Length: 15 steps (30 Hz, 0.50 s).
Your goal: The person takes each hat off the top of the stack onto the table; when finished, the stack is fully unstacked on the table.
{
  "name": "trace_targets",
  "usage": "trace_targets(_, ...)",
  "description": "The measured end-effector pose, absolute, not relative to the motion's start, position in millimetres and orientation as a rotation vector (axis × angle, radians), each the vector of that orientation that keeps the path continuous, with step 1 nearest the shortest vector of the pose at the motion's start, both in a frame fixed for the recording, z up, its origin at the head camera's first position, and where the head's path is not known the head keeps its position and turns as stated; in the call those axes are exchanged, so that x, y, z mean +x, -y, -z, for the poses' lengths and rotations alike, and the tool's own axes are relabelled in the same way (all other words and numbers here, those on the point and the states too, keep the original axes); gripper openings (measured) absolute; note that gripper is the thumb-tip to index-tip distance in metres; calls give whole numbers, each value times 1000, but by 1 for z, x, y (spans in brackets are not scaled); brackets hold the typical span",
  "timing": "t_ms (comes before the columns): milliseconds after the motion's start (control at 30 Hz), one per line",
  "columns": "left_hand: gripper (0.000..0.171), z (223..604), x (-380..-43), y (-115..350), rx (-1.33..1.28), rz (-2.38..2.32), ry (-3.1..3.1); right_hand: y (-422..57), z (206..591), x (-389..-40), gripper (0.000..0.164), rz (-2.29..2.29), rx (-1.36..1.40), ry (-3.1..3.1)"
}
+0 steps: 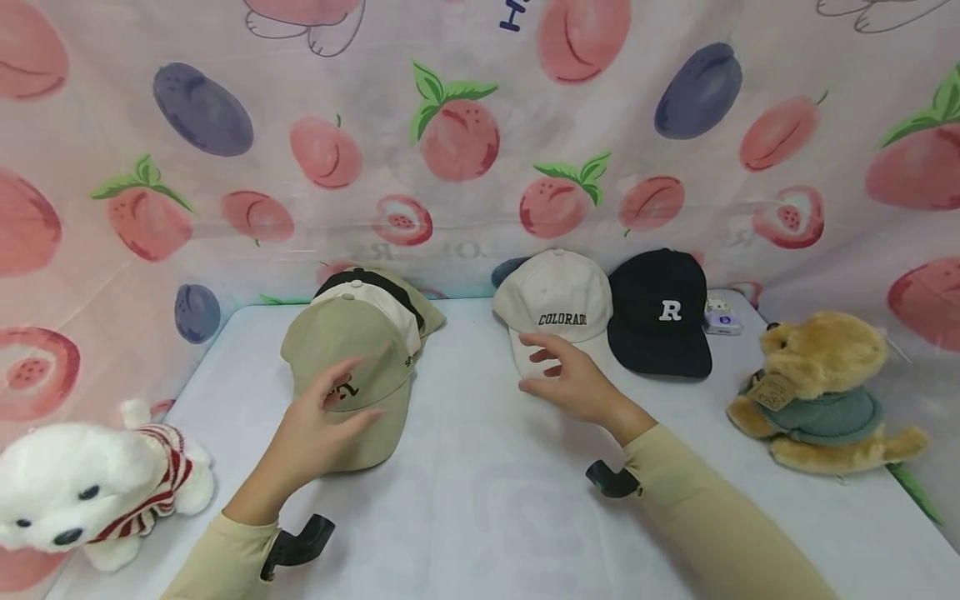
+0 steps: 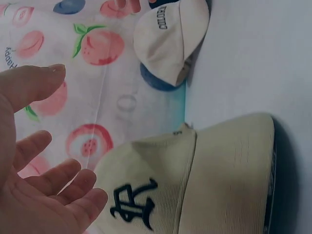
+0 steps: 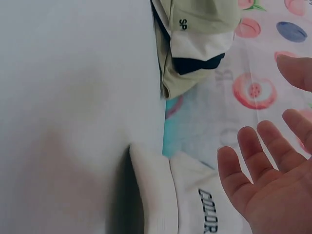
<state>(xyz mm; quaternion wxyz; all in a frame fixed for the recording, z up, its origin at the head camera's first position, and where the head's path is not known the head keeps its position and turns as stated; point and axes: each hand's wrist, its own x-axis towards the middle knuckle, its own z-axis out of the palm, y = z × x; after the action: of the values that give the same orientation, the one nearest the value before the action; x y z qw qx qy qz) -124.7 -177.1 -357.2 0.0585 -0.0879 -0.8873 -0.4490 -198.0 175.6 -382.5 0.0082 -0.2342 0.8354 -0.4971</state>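
While 2 hands [image 1: 318,432] [image 1: 573,383] hover near caps [image 1: 348,337] [image 1: 558,287], fingers [image 3: 252,148] curve loosely, thumbs [image 2: 34,84] apart.

A white plush dog [image 1: 82,479] near left, a tan plush dog [image 1: 836,358] right, a small box [image 1: 722,322] far right; fruit-print cloth [image 1: 465,217] behind.

Cloth-screened tabletop setting, room type unclear, white table [image 1: 480,500], fruit-print cloth [image 1: 480,183] behind, plush toys [image 1: 825,433] at both sides

The green cap [image 2: 204,175] is matt, finely ribbed cloth; the Colorado cap [image 1: 558,292] is matt cloth; the white toy [image 1: 67,479] and brown toy [image 1: 832,358] are fluffy plush.
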Motion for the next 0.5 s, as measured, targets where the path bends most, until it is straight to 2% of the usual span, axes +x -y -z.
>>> trace_targets(500,67,367,-119,226,-102,1247,2656,-130,388,-206,62,1530,-769,-2510)
